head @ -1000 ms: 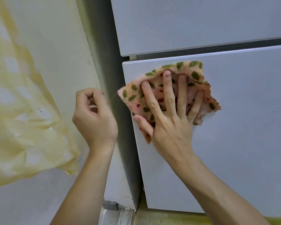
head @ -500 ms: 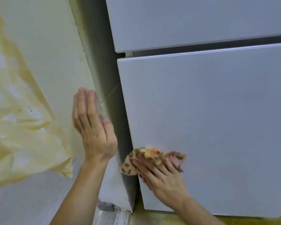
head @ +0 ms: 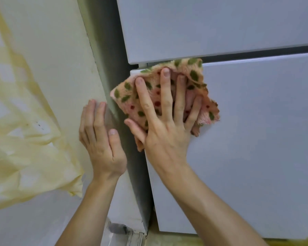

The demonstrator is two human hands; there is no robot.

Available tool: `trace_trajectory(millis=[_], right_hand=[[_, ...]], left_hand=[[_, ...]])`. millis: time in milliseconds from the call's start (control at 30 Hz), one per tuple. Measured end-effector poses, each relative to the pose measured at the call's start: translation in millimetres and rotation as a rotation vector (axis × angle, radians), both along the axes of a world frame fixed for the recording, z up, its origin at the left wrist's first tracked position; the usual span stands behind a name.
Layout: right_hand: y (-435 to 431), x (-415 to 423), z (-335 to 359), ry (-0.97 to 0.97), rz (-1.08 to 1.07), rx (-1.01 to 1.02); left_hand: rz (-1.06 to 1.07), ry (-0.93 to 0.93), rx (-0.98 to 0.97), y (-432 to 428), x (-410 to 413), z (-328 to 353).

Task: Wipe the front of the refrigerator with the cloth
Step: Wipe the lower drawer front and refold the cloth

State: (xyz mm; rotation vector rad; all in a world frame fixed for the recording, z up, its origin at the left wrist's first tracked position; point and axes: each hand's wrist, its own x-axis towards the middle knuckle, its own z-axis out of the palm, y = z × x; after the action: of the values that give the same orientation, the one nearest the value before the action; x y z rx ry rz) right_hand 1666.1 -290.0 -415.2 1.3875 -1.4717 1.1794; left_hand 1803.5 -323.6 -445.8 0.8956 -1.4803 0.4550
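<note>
The refrigerator fills the right of the head view, with a grey upper door (head: 212, 27) and a grey lower door (head: 256, 139) split by a dark gap. A pink cloth (head: 124, 93) with green and red spots lies flat against the lower door's top left corner. My right hand (head: 165, 125) presses it there with spread, straight fingers. My left hand (head: 101, 142) rests flat on the cream wall beside the fridge's left side, fingers straight and pointing up.
A cream wall (head: 60, 59) stands left of the fridge, with a pale yellow checked curtain (head: 21, 139) hanging over its left part. The fridge's dark side panel (head: 107, 50) runs between wall and doors. Floor tiles show at the bottom edge.
My right hand has swept the cloth from the lower door's bottom left up to its top left corner. My left hand stays flat on the wall.
</note>
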Motion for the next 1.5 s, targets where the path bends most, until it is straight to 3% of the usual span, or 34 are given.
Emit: trace_trajectory(millis=[167,333,467,600,767,833,1000,1133,1200,1367,1500], right_hand=[[0.9,-9.2,-43.0,0.14,0.118,-0.049],[28.2,-64.9,-195.0,0.508,0.168,0.285],[43.2,-105.9,-225.6,0.611,0.176,0.46],[45.0,-119.4,-179.8,0.497,0.253,0.337],[36.3,-124.1,-19.7,-0.085,0.077,-0.052],[33.6,-114.8,5.5,-0.178,0.01,-0.102],[35.3,-129.2,-66.4,0.124,0.065,-0.033],[62.6,-180.5,-195.3,0.42,0.103,0.253],[78.3,-210.6,-236.3,0.462,0.11,0.412],[86.0,-235.8,-224.7,0.487,0.166,0.467],[73.0,-212.1,-135.2,0.187,0.137,0.192]], left_hand=[[-0.015,0.035,-0.03,-0.4,0.7,1.0],[0.024,0.05,-0.04,3.6,-12.4,0.2],[0.002,-0.056,-0.055,9.3,-26.9,-4.8],[-0.079,-0.173,-0.034,17.3,-48.2,-14.6],[-0.019,-0.151,0.03,21.6,-67.7,-19.0],[-0.021,-0.139,0.028,21.7,-71.2,-19.5],[0.002,-0.147,-0.001,17.9,-72.4,-22.4],[-0.002,-0.166,-0.006,26.0,-87.4,-18.3],[-0.023,-0.223,-0.017,31.1,-99.7,-18.0],[-0.056,-0.274,-0.003,40.1,-124.1,-23.2],[-0.07,-0.303,-0.022,48.9,-140.0,-17.7]])
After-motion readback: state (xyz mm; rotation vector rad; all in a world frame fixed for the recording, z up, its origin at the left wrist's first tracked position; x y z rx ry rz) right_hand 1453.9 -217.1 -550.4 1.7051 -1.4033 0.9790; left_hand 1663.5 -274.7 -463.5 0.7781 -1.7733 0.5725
